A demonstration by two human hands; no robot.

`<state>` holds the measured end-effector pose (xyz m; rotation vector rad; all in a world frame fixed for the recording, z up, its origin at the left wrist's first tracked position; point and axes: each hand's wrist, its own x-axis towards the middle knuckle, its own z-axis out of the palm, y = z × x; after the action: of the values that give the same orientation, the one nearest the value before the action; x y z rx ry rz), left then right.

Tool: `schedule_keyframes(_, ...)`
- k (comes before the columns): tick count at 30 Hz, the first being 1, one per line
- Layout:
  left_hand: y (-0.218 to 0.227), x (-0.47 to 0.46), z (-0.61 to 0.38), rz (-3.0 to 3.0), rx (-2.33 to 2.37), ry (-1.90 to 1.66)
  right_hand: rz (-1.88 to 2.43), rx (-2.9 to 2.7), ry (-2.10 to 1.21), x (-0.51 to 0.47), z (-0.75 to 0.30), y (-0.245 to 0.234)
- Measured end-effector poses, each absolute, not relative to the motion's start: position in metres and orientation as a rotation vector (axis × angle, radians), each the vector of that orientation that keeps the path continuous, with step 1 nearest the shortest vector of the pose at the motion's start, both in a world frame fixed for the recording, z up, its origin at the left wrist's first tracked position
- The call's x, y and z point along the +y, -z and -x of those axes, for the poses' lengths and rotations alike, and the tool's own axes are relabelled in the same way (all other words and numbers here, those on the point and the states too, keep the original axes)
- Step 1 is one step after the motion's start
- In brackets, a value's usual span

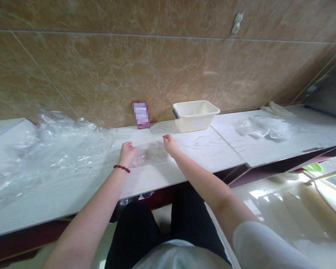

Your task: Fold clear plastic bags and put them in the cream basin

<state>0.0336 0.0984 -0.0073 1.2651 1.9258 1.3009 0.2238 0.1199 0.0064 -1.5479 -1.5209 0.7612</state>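
A clear plastic bag (149, 154) is stretched between my two hands, just over the white tabletop (156, 179). My left hand (128, 154), below a red bead bracelet (122, 168), is closed on the bag's left end. At the other end, my right hand (170, 145) pinches the bag with its fingers together. The bag is see-through, so its exact edges are hard to make out. Behind my right hand stands a cream plastic tub (196, 117) with a grey handle.
A large heap of clear plastic bags (64, 138) covers the left of the table. More clear plastic (260, 127) lies to the right. A blurred-out red and white card (141, 114) leans on the brown marbled wall (114, 74). My legs are under the table's front edge.
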Motion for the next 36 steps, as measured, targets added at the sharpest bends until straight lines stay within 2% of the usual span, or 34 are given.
schedule_keyframes(7, 0.011, 0.104, -0.040, -1.283, 1.882, -1.338, 1.537, -1.557, -0.858, 0.125, -0.221, -0.003)
schedule_keyframes(19, 0.018, 0.102, -0.038, -1.631, 1.759, -1.169, 1.508, -2.100, -0.350, 0.106, -0.216, 0.002)
schedule_keyframes(23, 0.016, 0.100, -0.042, -1.984, 1.852, -0.984, 1.494, -2.250, -0.186, 0.100, -0.213, 0.006)
schedule_keyframes(30, 0.020, 0.097, -0.032, -2.263, 1.975, -0.640, 1.602, -2.209, -0.063, 0.091, -0.211, 0.009)
schedule_keyframes(36, 0.004, 0.080, -0.040, -2.363, 2.068, -0.620, 1.614, -2.226, -0.070, 0.089, -0.210, 0.010)
